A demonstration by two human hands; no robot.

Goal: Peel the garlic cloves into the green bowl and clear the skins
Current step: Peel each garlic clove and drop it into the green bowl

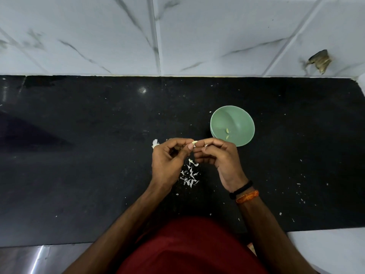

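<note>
Both grips meet on one garlic clove [194, 142]: left hand [169, 157] and right hand [215, 155] pinch it between fingertips, just beside the green bowl [239, 123], which holds two peeled cloves [227, 133]. Loose skins [189, 176] lie on the black surface [98, 155] nearer the person than the bowl.

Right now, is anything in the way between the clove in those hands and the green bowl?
Nothing visible. The garlic clove is pinched between the left hand and right hand, just beside the green bowl, whose open top holds only two peeled cloves.
</note>
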